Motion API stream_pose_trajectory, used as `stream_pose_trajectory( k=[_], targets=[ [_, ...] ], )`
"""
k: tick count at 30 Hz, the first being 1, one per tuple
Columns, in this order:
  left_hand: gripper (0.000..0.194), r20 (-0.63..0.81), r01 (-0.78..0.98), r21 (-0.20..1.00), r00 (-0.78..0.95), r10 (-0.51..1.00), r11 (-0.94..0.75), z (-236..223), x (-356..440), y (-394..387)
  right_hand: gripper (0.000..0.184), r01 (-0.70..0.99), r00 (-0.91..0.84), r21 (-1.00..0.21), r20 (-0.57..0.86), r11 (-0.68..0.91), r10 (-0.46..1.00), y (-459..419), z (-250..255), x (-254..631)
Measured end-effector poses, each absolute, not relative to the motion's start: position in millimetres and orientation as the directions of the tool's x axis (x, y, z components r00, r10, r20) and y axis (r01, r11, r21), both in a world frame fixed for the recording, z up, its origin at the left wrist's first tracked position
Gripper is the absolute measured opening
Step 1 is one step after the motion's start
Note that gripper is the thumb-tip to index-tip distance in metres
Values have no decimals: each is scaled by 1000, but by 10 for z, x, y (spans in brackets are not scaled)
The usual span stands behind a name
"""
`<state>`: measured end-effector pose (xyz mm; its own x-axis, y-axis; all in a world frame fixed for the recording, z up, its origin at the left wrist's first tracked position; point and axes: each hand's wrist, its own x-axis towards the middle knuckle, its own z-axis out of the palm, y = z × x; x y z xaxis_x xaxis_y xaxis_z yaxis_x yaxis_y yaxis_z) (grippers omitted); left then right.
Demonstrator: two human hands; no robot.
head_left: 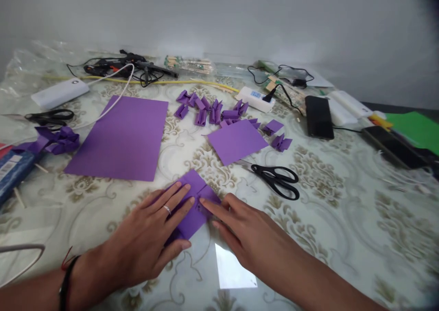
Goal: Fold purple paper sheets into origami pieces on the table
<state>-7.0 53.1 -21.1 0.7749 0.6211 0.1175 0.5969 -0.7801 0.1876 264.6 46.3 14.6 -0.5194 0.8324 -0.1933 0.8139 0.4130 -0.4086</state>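
A folded square of purple paper [194, 180] lies on the patterned table in front of me, its folded flaps meeting along a line in the middle. My left hand [154, 224] rests flat across its left part, fingers stretched out and a ring on one of them. With its index fingertip, my right hand [240, 224] touches the paper near that middle line; its other fingers are partly curled and hold nothing I can see. Just beyond, a flat purple paper piece [237, 142] lies beside black-handled scissors [277, 179].
A large purple sheet [126, 142] lies at the left, with a white cable across its corner. Several folded purple pieces [215, 111] sit behind. Further out are a power strip [255, 99], a phone [318, 116], a second pair of scissors [51, 117] and a blue box [15, 169].
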Motion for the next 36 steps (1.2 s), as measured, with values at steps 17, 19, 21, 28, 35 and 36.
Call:
stream_pose_trajectory(
  k=[17, 19, 21, 28, 35, 36],
  targets=[
    [80, 136, 495, 207, 839, 526, -844, -327, -88, 546, 54, 823, -567, -114, -232, 556, 791, 539, 99, 2525],
    [75, 145, 488, 205, 842, 520, -848, -329, -89, 553, 59, 822, -564, -69, -228, 565, 794, 538, 101, 2508],
    [69, 143, 486, 211, 843, 518, -848, -327, -90, 560, 61, 822, -560, -32, -228, 569, 796, 537, 112, 2494],
    [59, 136, 457, 290, 850, 509, -841, -310, -80, 578, 74, 811, -525, 60, -366, 582, 769, 573, 198, 2443],
    [62, 124, 445, 348, 851, 511, -825, -319, -77, 594, 88, 796, -485, 81, -507, 600, 713, 564, 308, 2446],
    [63, 120, 446, 355, 850, 513, -822, -319, -78, 594, 88, 794, -482, 86, -514, 602, 709, 554, 319, 2449]
  ],
)
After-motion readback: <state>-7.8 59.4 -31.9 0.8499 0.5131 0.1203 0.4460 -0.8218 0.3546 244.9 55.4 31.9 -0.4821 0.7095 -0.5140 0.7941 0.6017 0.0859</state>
